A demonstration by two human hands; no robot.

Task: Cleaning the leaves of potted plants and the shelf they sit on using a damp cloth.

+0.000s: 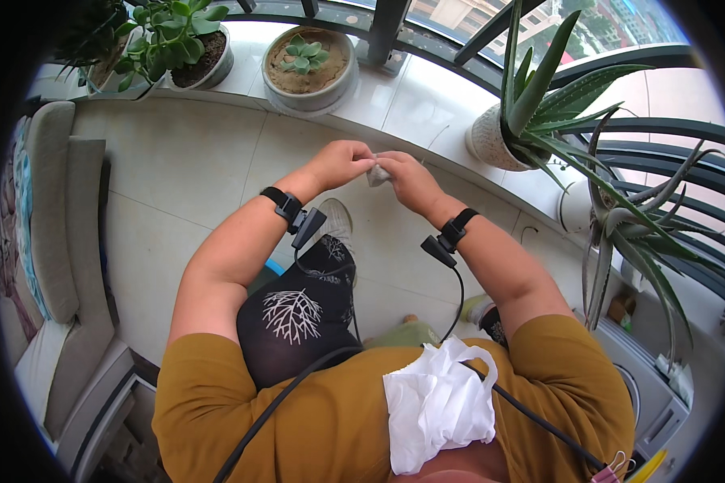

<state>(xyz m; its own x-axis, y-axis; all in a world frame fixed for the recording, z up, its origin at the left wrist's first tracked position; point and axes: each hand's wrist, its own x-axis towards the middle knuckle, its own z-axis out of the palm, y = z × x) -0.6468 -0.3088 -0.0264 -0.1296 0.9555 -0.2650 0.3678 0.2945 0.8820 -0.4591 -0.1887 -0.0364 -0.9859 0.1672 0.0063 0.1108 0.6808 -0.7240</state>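
Observation:
My right hand (pixel 408 178) has its fingers closed on a small crumpled whitish piece (pixel 377 177), perhaps cloth or tissue. Thumb and fingers of my left hand (pixel 342 164) pinch at the upper left of the same piece, close against the right fingertips. Both hands are held out in front of me, over the tiled floor near the white ledge (pixel 399 115). The fingers hide part of the piece. Beyond the hands, a succulent in a round pot (pixel 309 69) stands on the ledge.
A leafy succulent pot (pixel 202 63) stands at the far left of the ledge. Spiky aloe plants (pixel 538 108) lean out at right before black railings (pixel 386 30). A grey sofa (pixel 54 211) is at left, a washing machine (pixel 652 392) at lower right. Cables (pixel 462 296) run from my wrist straps.

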